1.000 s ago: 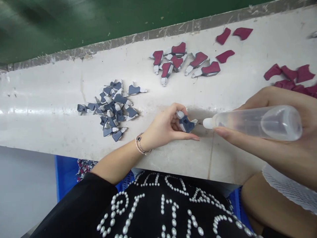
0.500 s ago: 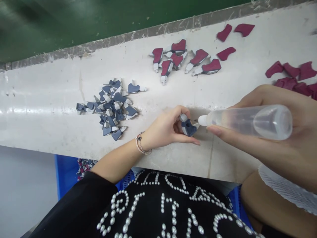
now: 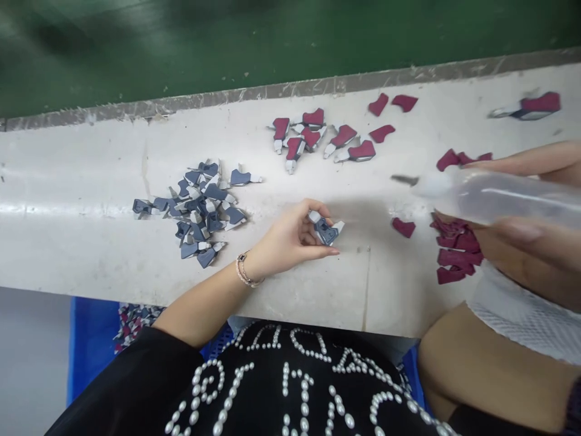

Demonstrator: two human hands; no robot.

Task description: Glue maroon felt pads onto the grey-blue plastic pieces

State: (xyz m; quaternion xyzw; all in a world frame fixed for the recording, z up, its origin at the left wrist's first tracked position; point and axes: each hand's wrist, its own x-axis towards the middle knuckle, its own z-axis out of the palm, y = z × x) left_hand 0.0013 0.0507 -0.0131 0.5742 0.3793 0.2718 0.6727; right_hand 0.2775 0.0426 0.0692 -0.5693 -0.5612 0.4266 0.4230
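Note:
My left hand (image 3: 290, 236) pinches a small blue-grey and white plastic part (image 3: 325, 230) between thumb and fingers, its recessed side facing up. At the right, my right hand (image 3: 544, 236) is wrapped around a clear squeeze bottle (image 3: 503, 197) with a white cap and a thin dark tip pointing left; it is blurred by motion. The bottle is apart from the held part. Beneath and beside the bottle lie maroon pieces (image 3: 458, 257), with a single maroon piece (image 3: 403, 227) just below its tip.
Left of my left hand is a pile of blue-grey parts (image 3: 200, 206). Farther back lie several parts with maroon tops (image 3: 313, 136) and loose maroon pieces (image 3: 382, 133). One maroon-topped part (image 3: 540, 106) sits far right. A blue bin (image 3: 91, 345) of parts stands below the table edge.
My right hand has moved right with the bottle, away from the held part. My left hand has turned the part slightly. The view has shifted right, showing more maroon pieces.

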